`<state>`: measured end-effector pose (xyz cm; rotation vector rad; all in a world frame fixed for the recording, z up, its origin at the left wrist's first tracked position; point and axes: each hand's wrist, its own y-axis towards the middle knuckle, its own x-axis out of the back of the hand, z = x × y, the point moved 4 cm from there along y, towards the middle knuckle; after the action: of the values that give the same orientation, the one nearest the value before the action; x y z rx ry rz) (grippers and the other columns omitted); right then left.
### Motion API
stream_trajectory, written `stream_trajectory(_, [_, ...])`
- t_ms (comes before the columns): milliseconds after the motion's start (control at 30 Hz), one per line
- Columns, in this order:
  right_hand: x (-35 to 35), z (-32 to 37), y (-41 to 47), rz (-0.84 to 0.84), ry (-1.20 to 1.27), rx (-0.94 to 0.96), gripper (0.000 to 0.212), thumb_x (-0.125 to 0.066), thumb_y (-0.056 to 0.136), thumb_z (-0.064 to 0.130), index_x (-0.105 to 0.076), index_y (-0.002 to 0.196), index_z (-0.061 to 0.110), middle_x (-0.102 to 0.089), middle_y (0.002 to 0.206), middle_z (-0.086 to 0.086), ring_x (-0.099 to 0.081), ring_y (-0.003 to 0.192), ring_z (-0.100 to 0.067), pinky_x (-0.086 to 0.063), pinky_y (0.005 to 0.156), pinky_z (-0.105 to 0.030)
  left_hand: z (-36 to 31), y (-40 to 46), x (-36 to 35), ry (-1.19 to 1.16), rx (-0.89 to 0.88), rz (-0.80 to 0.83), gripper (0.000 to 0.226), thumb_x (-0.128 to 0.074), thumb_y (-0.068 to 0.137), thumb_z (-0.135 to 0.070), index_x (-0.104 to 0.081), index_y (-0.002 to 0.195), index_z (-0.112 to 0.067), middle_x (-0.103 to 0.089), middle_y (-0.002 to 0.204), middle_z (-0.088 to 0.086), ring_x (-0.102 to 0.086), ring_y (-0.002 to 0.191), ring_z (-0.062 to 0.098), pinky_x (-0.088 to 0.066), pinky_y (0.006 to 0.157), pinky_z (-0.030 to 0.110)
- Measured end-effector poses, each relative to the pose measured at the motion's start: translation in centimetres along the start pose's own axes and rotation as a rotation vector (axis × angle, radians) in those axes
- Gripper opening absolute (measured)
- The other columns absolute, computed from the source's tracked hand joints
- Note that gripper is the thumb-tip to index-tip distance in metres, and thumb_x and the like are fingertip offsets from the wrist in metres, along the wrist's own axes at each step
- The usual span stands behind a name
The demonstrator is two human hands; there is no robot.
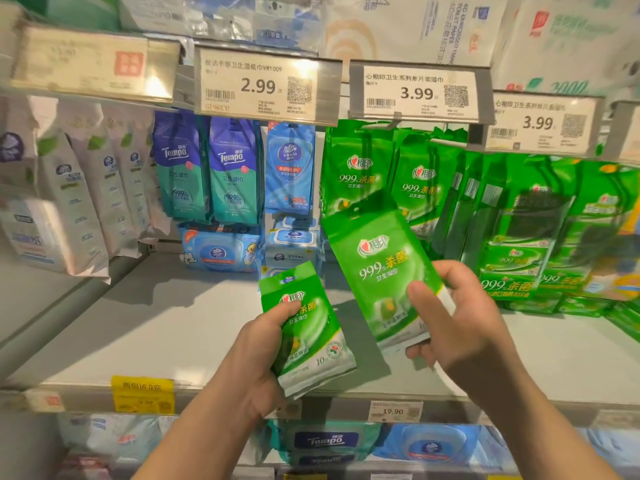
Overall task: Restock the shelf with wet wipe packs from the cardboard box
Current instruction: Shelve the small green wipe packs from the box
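Note:
My left hand grips a green wet wipe pack by its lower left side, low in front of the shelf. My right hand holds a second green wet wipe pack by its bottom right corner, thumb on the front, tilted up toward the hanging rows. Matching green packs hang from hooks just behind and above it. The cardboard box is out of view.
The grey shelf board lies under both hands. Tempo packs and a blue Vinda pack hang to the left, with blue tubs below. Green multipacks fill the right. Price tags run above.

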<state>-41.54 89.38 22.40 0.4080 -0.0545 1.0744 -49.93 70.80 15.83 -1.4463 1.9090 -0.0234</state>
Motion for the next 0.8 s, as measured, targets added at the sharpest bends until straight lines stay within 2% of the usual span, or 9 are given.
stream_trajectory(67, [0.3, 2.0, -0.6, -0.012, 0.011, 0.130, 0.015, -0.063, 0.099, 0.027, -0.063, 0.093, 0.041, -0.073, 0.087, 0.010, -0.070, 0.064, -0.019, -0.054, 0.045, -0.029, -0.2, 0.0, 0.2, -0.004, -0.007, -0.004, 0.019, -0.061, 0.099, -0.023, -0.073, 0.097, -0.008, -0.076, 0.076, 0.018, -0.073, 0.054, 0.030, -0.057, 0.042, 0.038])
stream_trajectory(200, [0.4, 4.5, -0.9, -0.063, 0.038, 0.273, 0.015, -0.057, 0.086, 0.032, -0.062, 0.097, 0.041, -0.071, 0.085, 0.016, -0.068, 0.063, -0.013, -0.051, 0.043, -0.023, -0.4, 0.1, 0.3, -0.005, -0.011, -0.016, 0.020, -0.062, 0.098, -0.024, -0.074, 0.102, -0.008, -0.077, 0.084, 0.019, -0.075, 0.059, 0.032, -0.059, 0.047, 0.039])
stream_trajectory(333, [0.2, 5.2, -0.4, -0.117, 0.131, 0.306, 0.020, -0.057, 0.088, 0.034, -0.062, 0.092, 0.053, -0.070, 0.091, 0.009, -0.069, 0.069, -0.024, -0.054, 0.045, -0.030, -0.7, 0.2, 0.4, 0.000, -0.017, -0.024, 0.020, -0.064, 0.097, -0.025, -0.074, 0.105, -0.010, -0.078, 0.085, 0.018, -0.075, 0.061, 0.031, -0.059, 0.046, 0.039])
stream_trajectory(400, [0.0, 5.3, -0.1, -0.135, 0.188, 0.304, 0.015, -0.059, 0.091, 0.034, -0.061, 0.095, 0.049, -0.068, 0.093, 0.005, -0.066, 0.065, -0.016, -0.054, 0.044, -0.029, -0.8, 0.3, 0.5, 0.003, -0.016, -0.022, 0.022, -0.064, 0.097, -0.025, -0.073, 0.108, -0.010, -0.078, 0.089, 0.018, -0.076, 0.064, 0.033, -0.060, 0.048, 0.040])
stream_trajectory(467, [-0.2, 5.4, 0.2, -0.134, 0.230, 0.301, 0.010, -0.063, 0.098, 0.032, -0.059, 0.102, 0.039, -0.066, 0.099, -0.006, -0.064, 0.060, -0.013, -0.052, 0.043, -0.026, -0.9, 0.4, 0.6, 0.013, -0.016, -0.017, 0.024, -0.064, 0.096, -0.026, -0.073, 0.111, -0.010, -0.078, 0.094, 0.019, -0.076, 0.067, 0.034, -0.061, 0.052, 0.041])
stream_trajectory(567, [-0.3, 5.2, 0.5, -0.147, 0.259, 0.274, 0.006, -0.054, 0.103, 0.023, -0.054, 0.106, 0.028, -0.067, 0.095, -0.008, -0.063, 0.053, -0.013, -0.048, 0.041, -0.024, -0.9, 0.6, 0.9, 0.018, -0.017, -0.015, 0.024, -0.065, 0.096, -0.026, -0.073, 0.111, -0.010, -0.078, 0.094, 0.019, -0.076, 0.067, 0.034, -0.061, 0.052, 0.041])
stream_trajectory(667, [-0.5, 4.8, 0.8, -0.165, 0.267, 0.233, 0.004, -0.053, 0.104, 0.024, -0.055, 0.105, 0.027, -0.067, 0.096, -0.015, -0.061, 0.054, -0.022, -0.045, 0.039, -0.022, -0.8, 0.7, 1.2, 0.018, -0.021, -0.023, 0.022, -0.066, 0.095, -0.025, -0.074, 0.109, -0.010, -0.078, 0.093, 0.018, -0.076, 0.066, 0.032, -0.060, 0.049, 0.039])
stream_trajectory(800, [-0.9, 3.7, 1.3, -0.156, 0.266, 0.205, 0.005, -0.052, 0.105, 0.025, -0.056, 0.107, 0.022, -0.066, 0.094, -0.025, -0.053, 0.052, -0.036, -0.044, 0.038, -0.025, -0.6, 1.0, 1.6, 0.023, -0.006, -0.016, 0.025, -0.067, 0.094, -0.026, -0.073, 0.112, -0.010, -0.078, 0.096, 0.019, -0.077, 0.071, 0.034, -0.063, 0.059, 0.042])
